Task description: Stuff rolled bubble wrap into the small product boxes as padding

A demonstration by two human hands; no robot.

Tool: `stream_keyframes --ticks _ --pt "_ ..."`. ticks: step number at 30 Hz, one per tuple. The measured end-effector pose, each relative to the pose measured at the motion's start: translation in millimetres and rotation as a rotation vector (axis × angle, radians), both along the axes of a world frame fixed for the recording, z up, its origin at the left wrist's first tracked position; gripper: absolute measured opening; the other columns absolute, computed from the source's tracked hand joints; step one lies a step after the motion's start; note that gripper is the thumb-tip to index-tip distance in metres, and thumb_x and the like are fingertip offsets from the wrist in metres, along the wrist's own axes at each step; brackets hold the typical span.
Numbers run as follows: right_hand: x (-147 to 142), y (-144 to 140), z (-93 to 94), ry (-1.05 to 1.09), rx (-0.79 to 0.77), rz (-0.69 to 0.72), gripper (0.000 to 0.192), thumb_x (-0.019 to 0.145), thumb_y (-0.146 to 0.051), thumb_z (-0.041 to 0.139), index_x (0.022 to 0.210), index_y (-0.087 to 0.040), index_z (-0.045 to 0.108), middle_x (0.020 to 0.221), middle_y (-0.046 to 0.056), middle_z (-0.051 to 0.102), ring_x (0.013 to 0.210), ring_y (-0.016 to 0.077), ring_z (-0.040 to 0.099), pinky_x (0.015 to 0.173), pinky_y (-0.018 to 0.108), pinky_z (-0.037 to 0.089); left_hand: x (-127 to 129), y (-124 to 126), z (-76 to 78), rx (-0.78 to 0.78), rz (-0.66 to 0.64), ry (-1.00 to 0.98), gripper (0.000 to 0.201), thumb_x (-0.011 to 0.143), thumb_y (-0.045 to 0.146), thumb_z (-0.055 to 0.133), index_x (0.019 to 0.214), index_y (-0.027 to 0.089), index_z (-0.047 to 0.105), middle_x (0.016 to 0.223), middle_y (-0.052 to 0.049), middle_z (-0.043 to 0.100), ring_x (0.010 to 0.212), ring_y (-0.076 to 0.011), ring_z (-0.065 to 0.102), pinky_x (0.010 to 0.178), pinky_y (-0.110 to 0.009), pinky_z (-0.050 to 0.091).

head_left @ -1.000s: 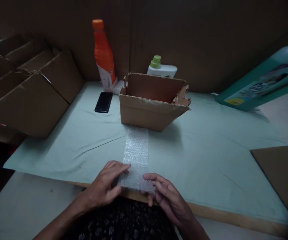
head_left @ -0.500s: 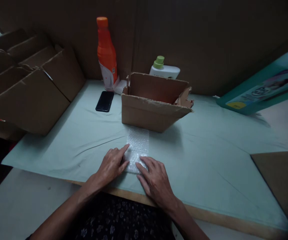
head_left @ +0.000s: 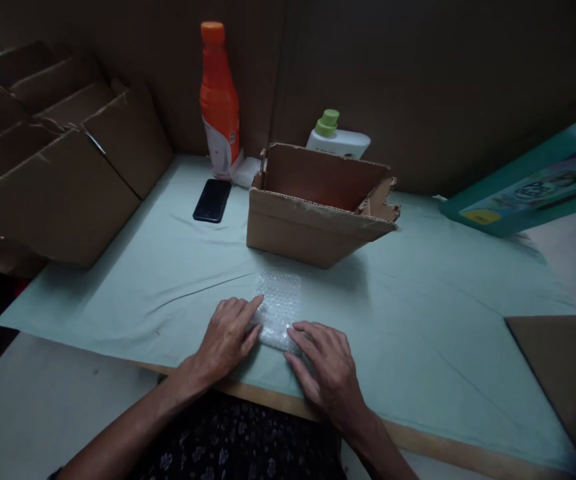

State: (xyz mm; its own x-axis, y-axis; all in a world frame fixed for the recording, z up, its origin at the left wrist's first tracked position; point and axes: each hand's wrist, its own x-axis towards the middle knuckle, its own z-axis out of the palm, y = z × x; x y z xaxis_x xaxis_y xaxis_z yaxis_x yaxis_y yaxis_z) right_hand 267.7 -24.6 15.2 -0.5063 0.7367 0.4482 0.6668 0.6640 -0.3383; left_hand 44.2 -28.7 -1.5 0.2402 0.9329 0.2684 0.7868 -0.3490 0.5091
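A small piece of clear bubble wrap (head_left: 281, 303) lies on the green cloth, its near end thicker, like a fold or roll. My left hand (head_left: 229, 335) grips its left side between thumb and forefinger, with the forefinger reaching along the edge. At the near right corner, my right hand (head_left: 325, 360) has its fingertips on top of the wrap and the thumb below the near edge. Whatever may lie inside the fold cannot be made out. Just beyond the wrap stands an open cardboard box (head_left: 313, 230) with a ragged right end.
Behind the box are an orange bottle (head_left: 219, 100) and a white bottle with a green cap (head_left: 338, 139). A black phone (head_left: 212, 201) lies left of the box. Divided cardboard bins (head_left: 68, 193) stand at left, a large teal bottle (head_left: 528, 190) leans at right, and a cardboard piece (head_left: 563, 360) sits near right.
The wrap's far end now lies farther from the box, and the flat part looks shorter. My right hand has shifted slightly right along the near edge. The view has tilted a little.
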Motion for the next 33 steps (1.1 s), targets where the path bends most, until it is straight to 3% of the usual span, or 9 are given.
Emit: stream_keyframes --ticks 4,8,11,14,18,21,26,30,33 --pt "-3.9 3.2 -4.1 -0.093 -0.073 0.074 0.024 0.097 -0.017 0.054 0.119 -0.02 0.065 0.113 0.011 0.074 0.105 0.0265 0.065 0.089 0.045 0.048 -3.7 -3.6 7.9 0.075 -0.038 -0.053 0.047 0.093 0.022 0.058 0.139 0.018 0.049 0.13 -0.016 0.059 0.118 -0.0301 0.053 0.097 -0.049 0.047" --pt "-5.4 4.2 -0.7 0.009 -0.29 0.12 0.026 0.098 -0.017 0.055 0.122 -0.019 0.064 0.102 0.006 0.077 0.089 0.0208 0.067 0.082 0.038 0.05 -9.4 -19.9 11.5 0.02 -0.157 -0.143 0.055 0.092 0.014 0.055 0.145 0.021 0.043 0.116 -0.009 0.066 0.111 -0.0259 0.055 0.1 -0.048 0.045" --pt "-8.1 10.1 4.5 -0.036 -0.422 0.11 0.024 0.099 -0.022 0.056 0.12 -0.02 0.066 0.103 0.005 0.078 0.089 0.0209 0.067 0.082 0.037 0.05 -10.3 -22.9 7.4 -0.027 -0.078 -0.17 0.049 0.093 0.013 0.053 0.141 0.018 0.048 0.102 -0.008 0.068 0.097 -0.0229 0.058 0.089 -0.041 0.05" --pt "-15.2 28.8 4.3 -0.146 -0.349 0.034 0.026 0.097 -0.026 0.058 0.12 -0.019 0.068 0.111 0.01 0.075 0.1 0.0266 0.066 0.088 0.043 0.049 -9.2 -14.0 3.1 -0.017 0.035 -0.089 0.041 0.095 0.018 0.052 0.136 0.013 0.053 0.091 -0.008 0.066 0.085 -0.0236 0.057 0.079 -0.04 0.05" --pt "-22.7 60.7 -2.7 -0.232 -0.272 -0.021 0.051 0.091 -0.035 0.066 0.137 -0.013 0.057 0.14 0.02 0.06 0.127 0.0353 0.054 0.101 0.051 0.045 -8.3 1.3 1.9 -0.044 0.151 0.077 0.044 0.095 0.024 0.053 0.137 0.012 0.053 0.103 -0.012 0.067 0.093 -0.0277 0.058 0.083 -0.045 0.05" --pt "-22.4 71.0 -5.9 -0.212 -0.317 0.033 0.045 0.088 -0.035 0.067 0.128 -0.013 0.061 0.147 0.021 0.054 0.135 0.0368 0.049 0.107 0.053 0.041 -9.6 3.4 -0.5 -0.059 0.194 0.047 0.045 0.094 0.025 0.055 0.137 0.015 0.052 0.114 -0.014 0.065 0.102 -0.0283 0.059 0.089 -0.046 0.05" --pt "-17.7 48.8 -3.6 0.102 -0.567 0.031 0.012 0.087 -0.028 0.064 0.095 -0.021 0.061 0.104 0.008 0.071 0.098 0.0246 0.064 0.088 0.039 0.048 -11.4 -15.7 -3.6 -0.135 0.257 -0.371 0.068 0.088 0.031 0.063 0.15 0.022 0.037 0.136 -0.015 0.056 0.122 -0.0292 0.056 0.104 -0.049 0.046" --pt "-16.0 17.3 -2.3 0.458 -0.867 -0.128 0.02 0.084 -0.033 0.066 0.099 -0.023 0.057 0.088 0.001 0.064 0.078 0.0174 0.061 0.073 0.03 0.049 -3.1 -29.0 7.5 -0.478 0.227 -0.818 0.087 0.084 0.035 0.068 0.158 0.02 0.023 0.138 -0.015 0.057 0.121 -0.0264 0.059 0.104 -0.042 0.048" --pt "-11.1 -0.4 -1.2 0.677 -1.018 -0.11 0.044 0.082 -0.033 0.071 0.121 -0.023 0.055 0.098 0.003 0.065 0.086 0.0176 0.064 0.079 0.03 0.052 6.5 -24.1 18.3 -0.691 0.194 -1.01 0.087 0.084 0.038 0.069 0.157 0.015 0.027 0.112 -0.01 0.067 0.091 -0.0191 0.064 0.082 -0.032 0.054"
